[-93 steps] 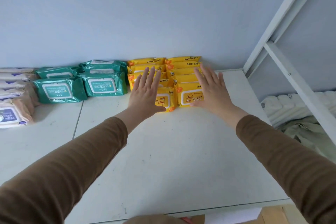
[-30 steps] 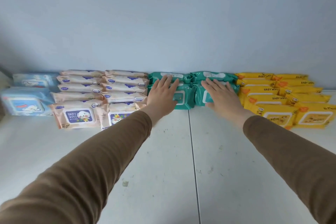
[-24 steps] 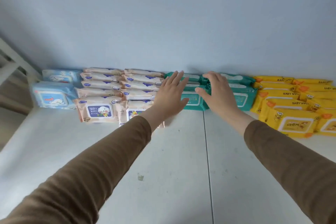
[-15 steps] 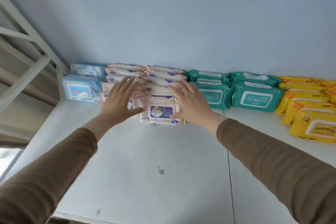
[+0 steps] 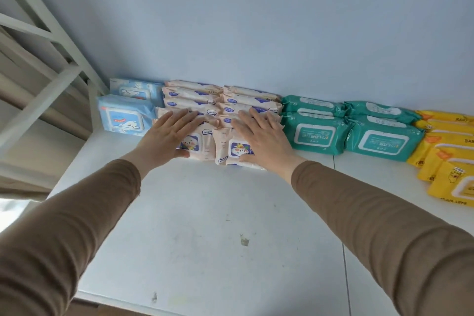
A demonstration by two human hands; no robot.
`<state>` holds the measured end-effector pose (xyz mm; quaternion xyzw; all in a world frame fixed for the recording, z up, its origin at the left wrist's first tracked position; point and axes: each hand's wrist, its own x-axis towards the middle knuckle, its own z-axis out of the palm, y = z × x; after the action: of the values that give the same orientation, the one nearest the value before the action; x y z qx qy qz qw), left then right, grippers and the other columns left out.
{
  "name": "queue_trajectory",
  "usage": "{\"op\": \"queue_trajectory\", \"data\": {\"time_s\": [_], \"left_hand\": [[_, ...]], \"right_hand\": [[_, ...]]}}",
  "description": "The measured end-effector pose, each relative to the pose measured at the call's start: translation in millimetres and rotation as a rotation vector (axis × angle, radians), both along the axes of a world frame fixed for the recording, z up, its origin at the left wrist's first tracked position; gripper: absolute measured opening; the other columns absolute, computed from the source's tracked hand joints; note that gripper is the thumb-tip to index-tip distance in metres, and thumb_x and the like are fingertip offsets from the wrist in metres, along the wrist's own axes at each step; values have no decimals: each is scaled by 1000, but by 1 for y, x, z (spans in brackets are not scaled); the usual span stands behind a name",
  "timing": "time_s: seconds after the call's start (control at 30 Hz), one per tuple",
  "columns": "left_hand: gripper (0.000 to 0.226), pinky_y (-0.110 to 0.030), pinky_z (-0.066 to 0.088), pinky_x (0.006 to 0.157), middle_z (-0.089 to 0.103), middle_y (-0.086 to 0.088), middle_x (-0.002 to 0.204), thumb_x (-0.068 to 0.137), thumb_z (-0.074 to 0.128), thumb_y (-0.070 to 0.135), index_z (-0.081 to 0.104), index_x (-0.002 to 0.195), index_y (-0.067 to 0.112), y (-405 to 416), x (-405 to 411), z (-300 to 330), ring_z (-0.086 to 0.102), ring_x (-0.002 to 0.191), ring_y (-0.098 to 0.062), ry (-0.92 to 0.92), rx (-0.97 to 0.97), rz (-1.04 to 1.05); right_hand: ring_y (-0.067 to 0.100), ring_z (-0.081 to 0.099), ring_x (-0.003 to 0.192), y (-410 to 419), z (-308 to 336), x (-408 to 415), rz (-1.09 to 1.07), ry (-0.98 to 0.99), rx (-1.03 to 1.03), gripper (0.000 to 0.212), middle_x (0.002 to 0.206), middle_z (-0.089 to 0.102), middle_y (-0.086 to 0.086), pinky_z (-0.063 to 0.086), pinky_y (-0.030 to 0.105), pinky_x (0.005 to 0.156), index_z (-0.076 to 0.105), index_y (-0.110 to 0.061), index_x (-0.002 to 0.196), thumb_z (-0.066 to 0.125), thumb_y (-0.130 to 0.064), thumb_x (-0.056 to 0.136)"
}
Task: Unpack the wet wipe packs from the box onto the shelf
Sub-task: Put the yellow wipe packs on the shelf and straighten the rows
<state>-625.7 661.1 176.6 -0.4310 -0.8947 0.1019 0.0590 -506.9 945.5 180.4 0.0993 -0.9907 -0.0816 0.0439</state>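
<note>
Observed at the white shelf [image 5: 205,226]: four groups of wet wipe packs stand in a row along the blue wall [image 5: 256,20]. From the person's left these are the light blue packs [image 5: 123,120], the peach packs [image 5: 195,100] in two columns, the teal packs [image 5: 315,133] and the yellow packs [image 5: 446,161], the last partly cut off at the frame edge. Both hands are laid flat on the front of the peach group. The left hand [image 5: 166,138] lies with fingers spread and extended on the left column; the right hand [image 5: 264,138] lies likewise on the right column. Neither hand has a grip on anything (palms down, fingers wide, pressing rather than grasping), and both appear to be squaring the stacks back towards the wall. The front right peach pack sits slightly forward of and askew to its neighbour. The box named in the task is not in view, so whether any packs remain inside cannot be confirmed. Judging from the full, sorted row and the empty hands, unpacking looks largely or wholly complete, with tidying in hand. Outstanding, as far as can be judged: aligning the front peach packs, and possibly the yellow ones, which seem to fan forward unevenly, though the wide-angle distortion at that edge makes this uncertain.
</note>
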Motion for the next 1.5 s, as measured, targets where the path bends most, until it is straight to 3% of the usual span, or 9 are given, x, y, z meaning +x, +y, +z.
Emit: {"op": "queue_trajectory", "data": {"time_s": [0.17,0.27,0.4,0.63,0.83,0.97,1.13,1.33,1.5], "left_hand": [[114,-47,14,122,7,1,165,76,75,50,-2,157,27,10,19,8,9,151,-26,27,-24,91],[112,-44,13,122,5,-1,165,76,77,44,2,157,25,9,39,6,5,152,-24,2,88,185],[110,-41,10,123,-2,1,165,80,73,45,-3,157,22,-26,43,7,-3,152,-20,-48,164,201],[120,-41,3,122,-4,-2,165,76,77,46,-10,155,28,-108,-31,31,-7,151,-22,-60,139,371],[124,-42,4,121,-17,-3,163,76,77,48,-19,153,29,-103,-92,37,-11,151,-23,-89,-18,239],[119,-41,16,120,-13,-5,164,80,76,41,-18,153,32,-100,-105,25,-2,152,-25,-136,-18,198],[112,-41,15,120,-6,-4,165,83,72,42,-13,155,27,-102,-100,24,2,152,-25,-97,-10,190],[106,-42,12,122,3,-2,165,78,72,10,1,157,22,-101,-54,17,2,152,-22,-116,249,210],[88,-46,19,121,16,-4,163,82,68,18,18,156,16,-49,23,22,11,151,-24,-126,400,30]], "right_hand": [[32,15,152,-4,3,1,-24,-22,4,97,165,16,5,18,54,120,14,-24,157,59,-66,83],[31,14,152,-13,3,10,-84,24,-30,98,164,19,5,15,57,118,18,-22,157,66,-60,80],[28,10,153,-25,4,24,-102,81,-41,106,165,16,5,10,60,119,18,-20,158,63,-69,76],[32,-7,153,-31,21,14,-255,-67,-79,123,166,-6,7,7,56,122,-9,-24,157,65,-74,73],[31,-9,153,-33,25,3,-317,-151,-45,124,166,-10,8,2,48,124,-12,-22,157,73,-60,75],[31,-8,153,-37,23,-1,-356,-179,-17,121,166,-10,7,3,47,124,-11,-22,157,74,-54,77],[30,1,153,-46,26,4,-413,-132,-30,119,167,-1,5,7,47,124,-1,-22,159,79,-50,74],[27,4,153,-53,16,49,-459,3,-153,103,166,9,2,14,50,122,12,-19,158,75,-42,80],[26,7,153,-27,16,109,-434,42,-246,87,166,11,-1,16,47,122,18,-22,157,68,-35,87]]}}
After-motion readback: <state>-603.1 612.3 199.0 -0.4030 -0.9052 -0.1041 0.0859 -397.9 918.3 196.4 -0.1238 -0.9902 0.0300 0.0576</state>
